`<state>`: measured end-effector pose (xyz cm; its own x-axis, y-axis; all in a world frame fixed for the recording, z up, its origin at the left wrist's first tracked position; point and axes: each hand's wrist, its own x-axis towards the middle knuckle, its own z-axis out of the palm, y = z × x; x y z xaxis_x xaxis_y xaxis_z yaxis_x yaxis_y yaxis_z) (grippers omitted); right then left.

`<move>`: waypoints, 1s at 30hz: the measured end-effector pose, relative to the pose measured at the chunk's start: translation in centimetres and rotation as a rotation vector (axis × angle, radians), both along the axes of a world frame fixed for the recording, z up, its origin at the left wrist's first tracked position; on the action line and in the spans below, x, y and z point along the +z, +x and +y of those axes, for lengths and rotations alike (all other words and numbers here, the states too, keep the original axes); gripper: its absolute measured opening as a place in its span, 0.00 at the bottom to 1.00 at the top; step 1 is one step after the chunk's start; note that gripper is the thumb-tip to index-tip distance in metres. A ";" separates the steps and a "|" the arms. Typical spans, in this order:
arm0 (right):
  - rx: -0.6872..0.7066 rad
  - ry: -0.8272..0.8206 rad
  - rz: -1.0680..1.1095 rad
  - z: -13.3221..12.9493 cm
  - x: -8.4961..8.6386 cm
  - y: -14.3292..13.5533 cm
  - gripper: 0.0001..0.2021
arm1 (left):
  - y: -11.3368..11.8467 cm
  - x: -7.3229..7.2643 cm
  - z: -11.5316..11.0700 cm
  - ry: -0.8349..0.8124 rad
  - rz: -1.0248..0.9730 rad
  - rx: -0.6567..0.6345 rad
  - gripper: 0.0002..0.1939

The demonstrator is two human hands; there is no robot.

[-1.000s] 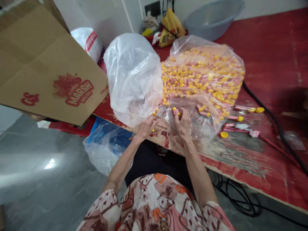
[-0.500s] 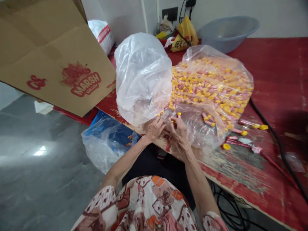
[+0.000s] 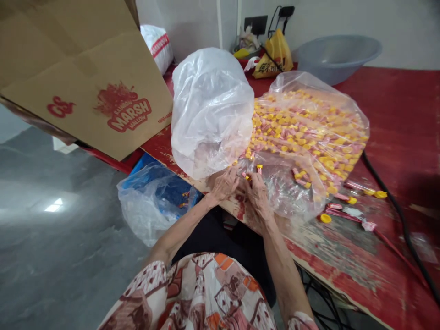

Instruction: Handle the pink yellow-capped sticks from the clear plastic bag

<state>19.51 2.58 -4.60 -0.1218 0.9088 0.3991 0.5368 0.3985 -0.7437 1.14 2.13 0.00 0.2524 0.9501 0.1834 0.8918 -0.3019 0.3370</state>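
Note:
Both my hands work close together at the table's front edge, by the mouth of a clear plastic bag (image 3: pixel 287 197) holding many small yellow-capped tubes (image 3: pixel 292 133) with pink contents. My left hand (image 3: pixel 225 184) has its fingers bent and drawn together near the bag's lower left; what they hold, if anything, is hidden. Curled fingers of my right hand (image 3: pixel 257 190) close on a small yellow-capped tube (image 3: pixel 245 176), partly covered by them. Just past its knuckles another capped tube (image 3: pixel 259 168) stands out. A puffed white plastic bag (image 3: pixel 211 105) rises in front of my left hand.
A cardboard box (image 3: pixel 127 130) stands at left. Below the edge hangs a blue container lined with clear plastic (image 3: pixel 147 206). Loose tubes, a yellow cap (image 3: pixel 325 218) and a black cable (image 3: pixel 400 206) lie at right. A grey basin (image 3: pixel 338 59) and yellow bag (image 3: pixel 275 57) are behind.
The view has shifted slightly, so the table items appear a little further right and lower. My left fingers have stretched slightly forward; my right hand stays by the capped tubes.

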 end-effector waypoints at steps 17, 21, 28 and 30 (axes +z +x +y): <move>-0.119 0.051 -0.054 -0.2 -0.6 -0.7 0.25 | -0.8 1.3 -1.0 -0.107 0.064 -0.023 0.24; -0.136 0.064 -0.023 0.0 -0.7 -0.6 0.24 | -1.3 1.5 -1.1 -0.034 0.033 0.020 0.21; -0.116 0.054 -0.020 0.3 -1.0 -0.5 0.22 | -1.2 1.4 -0.9 -0.126 0.085 0.019 0.25; -0.147 0.075 0.008 0.3 -1.0 -0.5 0.23 | -1.4 1.2 -0.7 -0.106 0.047 0.029 0.25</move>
